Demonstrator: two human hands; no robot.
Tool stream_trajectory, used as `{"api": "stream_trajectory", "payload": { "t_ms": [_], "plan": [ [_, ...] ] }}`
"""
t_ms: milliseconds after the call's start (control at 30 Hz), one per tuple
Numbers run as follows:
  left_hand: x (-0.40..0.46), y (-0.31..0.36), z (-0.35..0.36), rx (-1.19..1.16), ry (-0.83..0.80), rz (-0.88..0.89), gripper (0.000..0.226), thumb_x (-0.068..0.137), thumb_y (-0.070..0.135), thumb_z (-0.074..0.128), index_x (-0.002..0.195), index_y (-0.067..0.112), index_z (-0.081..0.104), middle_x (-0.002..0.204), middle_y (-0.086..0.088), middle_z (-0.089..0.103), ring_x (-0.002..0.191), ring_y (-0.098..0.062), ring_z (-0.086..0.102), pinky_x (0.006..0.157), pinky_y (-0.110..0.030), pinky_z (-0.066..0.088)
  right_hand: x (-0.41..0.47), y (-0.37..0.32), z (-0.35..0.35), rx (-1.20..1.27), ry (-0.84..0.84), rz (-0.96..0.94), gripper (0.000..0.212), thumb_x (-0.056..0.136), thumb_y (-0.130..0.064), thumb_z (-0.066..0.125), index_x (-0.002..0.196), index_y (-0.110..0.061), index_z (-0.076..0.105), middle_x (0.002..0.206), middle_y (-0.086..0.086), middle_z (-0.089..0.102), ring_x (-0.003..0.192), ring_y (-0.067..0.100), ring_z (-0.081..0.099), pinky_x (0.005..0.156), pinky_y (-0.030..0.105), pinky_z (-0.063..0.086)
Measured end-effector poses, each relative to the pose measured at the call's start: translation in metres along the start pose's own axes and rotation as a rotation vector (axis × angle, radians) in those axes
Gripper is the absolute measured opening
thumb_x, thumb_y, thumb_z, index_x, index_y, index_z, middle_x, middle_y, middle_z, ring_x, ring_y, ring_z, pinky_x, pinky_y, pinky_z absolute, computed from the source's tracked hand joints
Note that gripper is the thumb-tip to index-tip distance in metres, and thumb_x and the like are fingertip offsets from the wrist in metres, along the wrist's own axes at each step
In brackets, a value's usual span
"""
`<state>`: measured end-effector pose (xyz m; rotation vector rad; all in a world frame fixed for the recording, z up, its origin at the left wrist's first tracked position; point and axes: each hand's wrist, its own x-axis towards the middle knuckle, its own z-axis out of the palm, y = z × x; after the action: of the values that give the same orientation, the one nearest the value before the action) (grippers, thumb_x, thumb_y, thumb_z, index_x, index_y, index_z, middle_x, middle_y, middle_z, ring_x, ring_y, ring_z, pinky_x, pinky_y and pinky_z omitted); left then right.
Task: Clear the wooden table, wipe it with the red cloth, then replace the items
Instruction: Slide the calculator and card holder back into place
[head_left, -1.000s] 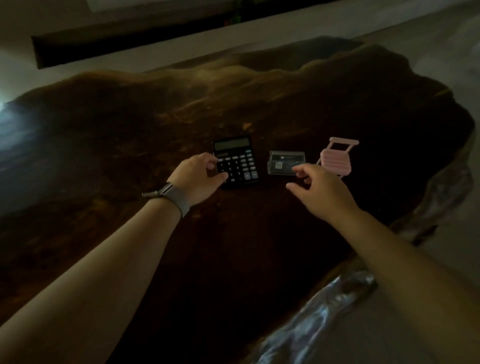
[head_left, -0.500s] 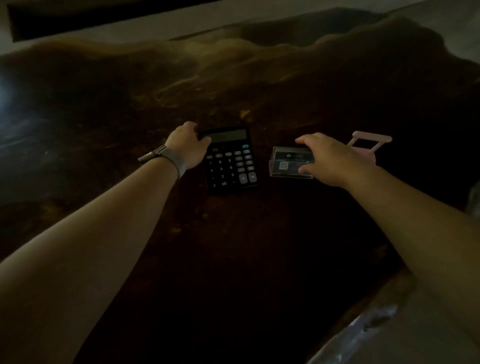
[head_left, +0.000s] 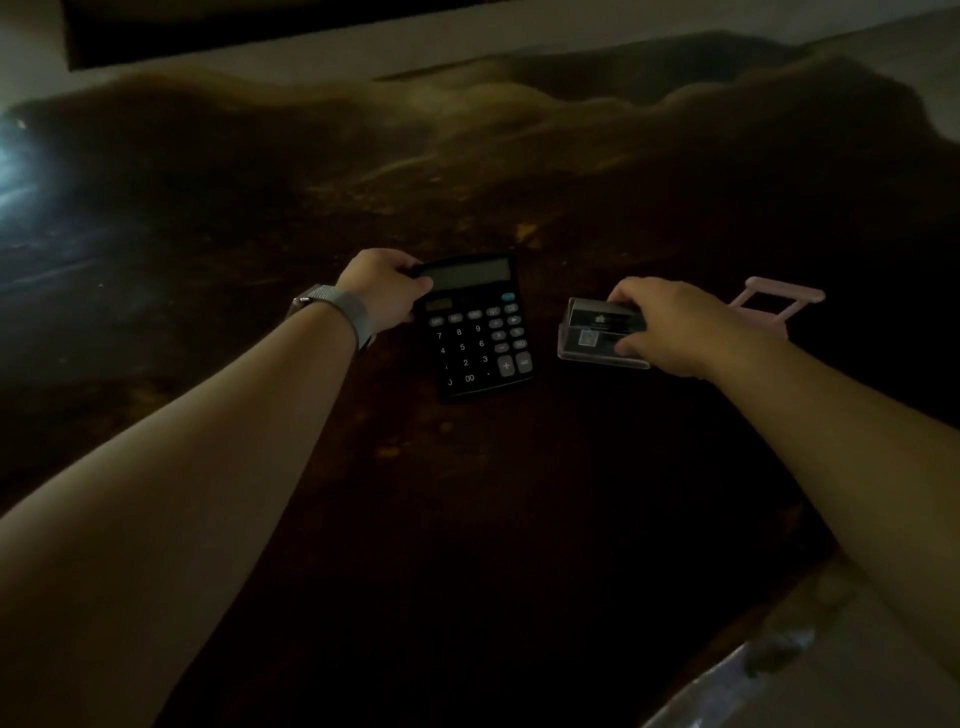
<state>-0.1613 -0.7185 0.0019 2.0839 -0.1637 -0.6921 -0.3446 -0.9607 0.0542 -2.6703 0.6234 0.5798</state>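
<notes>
A black calculator (head_left: 475, 330) lies on the dark wooden table (head_left: 467, 519). My left hand (head_left: 382, 288), with a grey watch band on its wrist, grips the calculator's upper left corner. To the right sits a clear card box (head_left: 589, 335) holding dark cards. My right hand (head_left: 662, 325) is closed around the box's right side, thumb at the front and fingers over the back edge. A small pink suitcase-shaped holder (head_left: 779, 304) stands behind my right hand, partly hidden. No red cloth is in view.
The table has an irregular live edge (head_left: 769, 618) at the near right, with pale floor (head_left: 883, 691) beyond it. A light glare (head_left: 15, 166) falls on the far left. A dark strip (head_left: 260, 31) runs along the wall at the back.
My left hand moved from the calculator's lower left to its upper left corner and gripped it. My right hand reached forward and closed on the card box. The view has come closer.
</notes>
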Motion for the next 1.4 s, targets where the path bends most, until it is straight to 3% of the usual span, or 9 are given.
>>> {"api": "stream_trajectory", "payload": {
  "t_ms": [167,333,533,700,733,867,933,1267,1400],
  "plan": [
    [-0.033,-0.027,-0.072,-0.065,0.057,-0.032,0.009,0.092,0.018,0.065,0.093,0.026,0.067,0.105,-0.003,0.065,0.101,-0.023,0.066,0.089,-0.04,0.057,-0.015,-0.056,0.0,-0.017,0.045,-0.088,0.049,0.088,-0.019,0.075,0.129,-0.031,0.053,0.127,-0.001,0.058,0.113,0.021,0.055,0.09,0.042,0.048],
    [-0.074,-0.083,-0.174,-0.099,0.178,-0.054,0.015,0.089,0.018,0.068,0.084,0.032,0.068,0.107,-0.005,0.068,0.095,-0.021,0.067,0.074,-0.033,0.057,-0.029,-0.143,0.016,-0.027,0.061,-0.195,0.047,0.086,-0.019,0.077,0.125,-0.033,0.055,0.124,-0.002,0.059,0.112,0.021,0.055,0.088,0.042,0.048],
    [-0.141,-0.167,-0.308,-0.107,0.319,-0.074,0.017,0.09,0.014,0.068,0.083,0.029,0.071,0.105,-0.013,0.07,0.094,-0.028,0.069,0.086,-0.044,0.057,-0.042,-0.277,0.054,-0.032,0.043,-0.321,0.047,0.086,-0.016,0.077,0.125,-0.031,0.056,0.125,0.0,0.059,0.113,0.021,0.056,0.093,0.046,0.05],
    [-0.185,-0.236,-0.415,-0.075,0.46,-0.075,0.01,0.089,0.012,0.068,0.088,0.021,0.071,0.089,-0.01,0.068,0.069,-0.019,0.062,0.053,-0.019,0.056,-0.048,-0.396,0.085,-0.05,0.025,-0.397,0.045,0.085,-0.016,0.077,0.122,-0.033,0.057,0.122,-0.002,0.06,0.111,0.02,0.056,0.093,0.045,0.05],
    [-0.191,-0.249,-0.434,-0.067,0.478,-0.077,0.008,0.088,0.013,0.069,0.092,0.019,0.073,0.088,-0.007,0.069,0.067,-0.017,0.062,0.053,-0.018,0.055,-0.049,-0.418,0.091,-0.053,0.019,-0.413,0.045,0.085,-0.016,0.077,0.121,-0.033,0.057,0.121,-0.002,0.06,0.11,0.019,0.056,0.092,0.044,0.05],
    [-0.202,-0.302,-0.502,-0.079,0.527,-0.09,0.016,0.086,0.017,0.073,0.1,0.022,0.075,0.101,-0.01,0.074,0.096,-0.028,0.07,0.092,-0.041,0.055,-0.046,-0.499,0.114,-0.074,-0.009,-0.473,0.044,0.086,-0.016,0.077,0.121,-0.033,0.056,0.117,-0.005,0.058,0.107,0.017,0.054,0.085,0.038,0.047],
    [-0.202,-0.324,-0.527,-0.11,0.543,-0.088,0.016,0.086,0.016,0.073,0.1,0.023,0.075,0.102,-0.011,0.074,0.097,-0.028,0.07,0.094,-0.044,0.054,-0.041,-0.534,0.127,-0.087,-0.009,-0.5,0.045,0.086,-0.016,0.077,0.122,-0.032,0.057,0.116,-0.005,0.057,0.106,0.016,0.053,0.084,0.036,0.045],
    [-0.164,-0.395,-0.586,-0.19,0.561,-0.079,0.014,0.086,0.017,0.073,0.087,0.031,0.074,0.09,0.002,0.074,0.081,-0.016,0.071,0.079,-0.032,0.057,0.009,-0.651,0.188,-0.112,-0.03,-0.56,0.045,0.084,-0.016,0.079,0.12,-0.034,0.058,0.113,-0.008,0.055,0.105,0.014,0.052,0.081,0.035,0.043],
    [-0.153,-0.403,-0.588,-0.226,0.555,-0.049,0.016,0.088,0.013,0.07,0.1,0.023,0.074,0.085,0.002,0.071,0.069,-0.01,0.067,0.068,-0.026,0.06,0.023,-0.669,0.202,-0.124,-0.026,-0.566,0.048,0.084,-0.018,0.079,0.123,-0.033,0.057,0.115,-0.008,0.054,0.104,0.013,0.05,0.082,0.034,0.043]
  ]
}}
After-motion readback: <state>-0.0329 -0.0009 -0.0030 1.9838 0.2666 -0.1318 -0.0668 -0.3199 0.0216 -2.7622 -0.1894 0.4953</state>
